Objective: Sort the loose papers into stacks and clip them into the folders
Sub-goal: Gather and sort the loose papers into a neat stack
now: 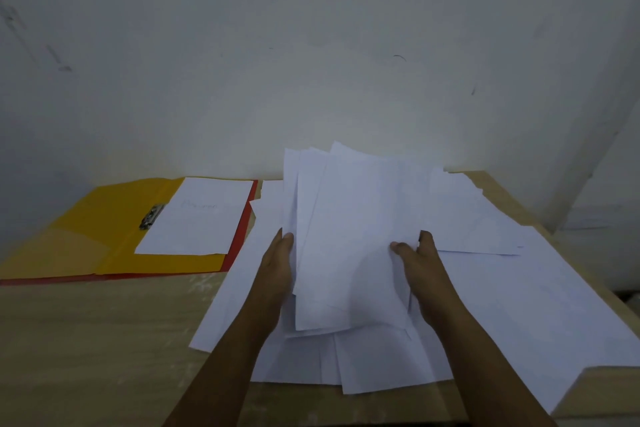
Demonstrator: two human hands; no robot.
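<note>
- Behind your hands rises a pale, scuffed wall, and below it runs the light wooden surface that carries everything.
- Your left hand grips the left edge of a fanned bundle of white sheets, its thumb lying on the front of the paper and its other fingers hidden behind it.
- Your right hand grips the same bundle at its right edge, thumb pressed on the front sheet, the forefinger showing just past the edge.
- Between the two grips the bundle stands tilted up off the surface, its sheets uneven and splayed at the top.
- Under and around your grips lie the loose papers, overlapping one another; they spread out to the right of your right hand and toward you beneath both forearms.
- Left of your left grip, well apart from it, a yellow folder lies open and flat, with a red folder showing as a rim beneath it.
- On the yellow folder rests a single white sheet with faint writing too blurred to read, and a metal clip sits at that sheet's left edge.
</note>
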